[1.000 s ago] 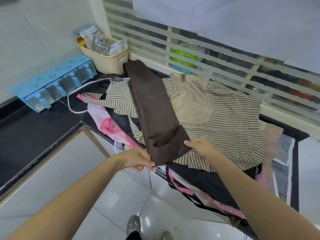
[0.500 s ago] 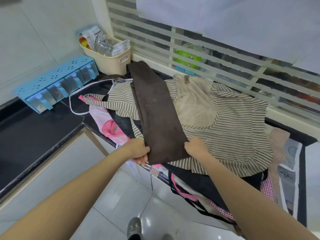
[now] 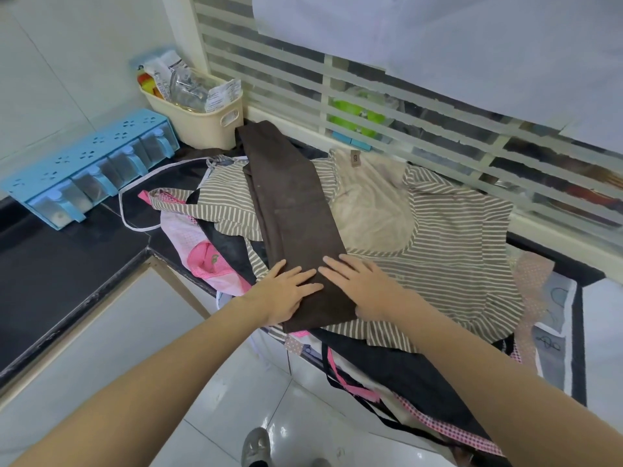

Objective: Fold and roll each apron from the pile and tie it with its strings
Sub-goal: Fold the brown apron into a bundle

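The black stone counter (image 3: 50, 274) carries everything, and places here are given from it. Spread over its middle lies the loose pile of aprons (image 3: 421, 375), several hanging off the near edge toward the floor. On top of that pile is the broad beige-and-brown striped cloth apron (image 3: 448, 251), and over its left part lies the long dark brown fabric apron (image 3: 296, 217), folded into a narrow strip running from the counter's back corner to its near edge. At the back corner stands a cream plastic basket (image 3: 205, 124) stuffed with packets, and along the counter's left wing sits a pale blue plastic spice rack (image 3: 87, 170). Both hands lie flat on the near end of the brown strip, fingers straight and spread, gripping nothing: the left hand (image 3: 285, 294) on the strip's left side, the right hand (image 3: 362, 286) on its right, fingertips almost meeting. This looks like the end of the folding step, with the hands pressing the strip smooth. The next move probably calls for curling the near end over and rolling it tightly away toward the back, keeping the edges square; no strings are visible on the strip, so they must be found before tying.
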`<act>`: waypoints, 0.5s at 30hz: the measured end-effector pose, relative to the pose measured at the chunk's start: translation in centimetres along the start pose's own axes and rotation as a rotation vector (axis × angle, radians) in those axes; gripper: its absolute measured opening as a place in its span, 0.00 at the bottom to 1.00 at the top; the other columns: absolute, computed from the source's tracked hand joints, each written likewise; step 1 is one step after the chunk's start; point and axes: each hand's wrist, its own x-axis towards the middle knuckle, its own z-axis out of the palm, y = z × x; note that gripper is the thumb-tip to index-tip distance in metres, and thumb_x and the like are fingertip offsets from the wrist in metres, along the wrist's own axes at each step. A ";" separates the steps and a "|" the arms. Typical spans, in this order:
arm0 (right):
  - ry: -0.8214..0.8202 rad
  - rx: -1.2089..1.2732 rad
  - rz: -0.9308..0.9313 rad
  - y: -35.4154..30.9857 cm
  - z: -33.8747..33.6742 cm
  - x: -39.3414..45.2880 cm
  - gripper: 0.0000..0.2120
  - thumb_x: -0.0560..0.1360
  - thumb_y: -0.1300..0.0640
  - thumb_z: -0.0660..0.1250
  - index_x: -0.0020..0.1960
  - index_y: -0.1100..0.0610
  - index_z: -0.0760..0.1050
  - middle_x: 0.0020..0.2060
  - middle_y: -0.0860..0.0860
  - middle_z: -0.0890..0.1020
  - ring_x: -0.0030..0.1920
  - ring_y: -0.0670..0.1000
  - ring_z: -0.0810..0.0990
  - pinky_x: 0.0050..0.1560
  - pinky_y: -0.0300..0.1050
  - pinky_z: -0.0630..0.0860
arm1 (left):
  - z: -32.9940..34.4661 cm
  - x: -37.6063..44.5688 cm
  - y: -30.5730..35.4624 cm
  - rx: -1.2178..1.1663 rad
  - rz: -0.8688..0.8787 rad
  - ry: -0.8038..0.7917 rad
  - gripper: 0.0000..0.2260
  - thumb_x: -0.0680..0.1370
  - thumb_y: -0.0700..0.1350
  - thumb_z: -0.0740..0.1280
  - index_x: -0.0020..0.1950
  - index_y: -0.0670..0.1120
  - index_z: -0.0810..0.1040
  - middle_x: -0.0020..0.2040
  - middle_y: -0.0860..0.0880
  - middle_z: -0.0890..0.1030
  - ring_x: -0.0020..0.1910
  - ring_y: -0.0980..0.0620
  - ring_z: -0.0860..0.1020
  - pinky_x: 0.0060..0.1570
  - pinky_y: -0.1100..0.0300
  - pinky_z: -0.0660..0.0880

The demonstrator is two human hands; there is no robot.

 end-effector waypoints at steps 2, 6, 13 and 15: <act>-0.154 -0.103 -0.011 -0.4 0.4 0.7 0.50 0.72 0.60 0.70 0.76 0.54 0.34 0.76 0.52 0.37 0.76 0.55 0.40 0.74 0.56 0.47 | 0.5 -0.4 -0.2 -0.054 -0.018 0.024 0.22 0.83 0.46 0.49 0.78 0.52 0.49 0.78 0.50 0.48 0.77 0.50 0.50 0.73 0.52 0.42; -0.178 -0.137 0.029 -0.2 1.2 1.0 0.53 0.71 0.59 0.72 0.76 0.56 0.33 0.76 0.57 0.38 0.76 0.55 0.40 0.74 0.54 0.46 | 1.3 -1.3 -1.4 -0.331 -0.053 -0.036 0.23 0.83 0.50 0.52 0.77 0.48 0.52 0.78 0.51 0.49 0.76 0.53 0.50 0.73 0.61 0.48; -0.118 0.427 0.107 0.8 0.8 1.5 0.36 0.74 0.63 0.64 0.77 0.60 0.51 0.76 0.55 0.55 0.75 0.52 0.55 0.73 0.42 0.54 | 1.5 -3.1 -2.2 -0.628 -0.090 -0.072 0.38 0.75 0.60 0.66 0.78 0.50 0.52 0.78 0.56 0.48 0.76 0.55 0.51 0.72 0.62 0.51; -0.028 0.563 0.162 1.4 0.2 1.9 0.26 0.74 0.61 0.64 0.71 0.59 0.66 0.68 0.55 0.71 0.68 0.53 0.69 0.65 0.42 0.65 | 1.4 -3.2 -2.2 -0.630 -0.072 -0.067 0.42 0.71 0.59 0.71 0.78 0.49 0.52 0.77 0.56 0.52 0.75 0.56 0.55 0.71 0.65 0.53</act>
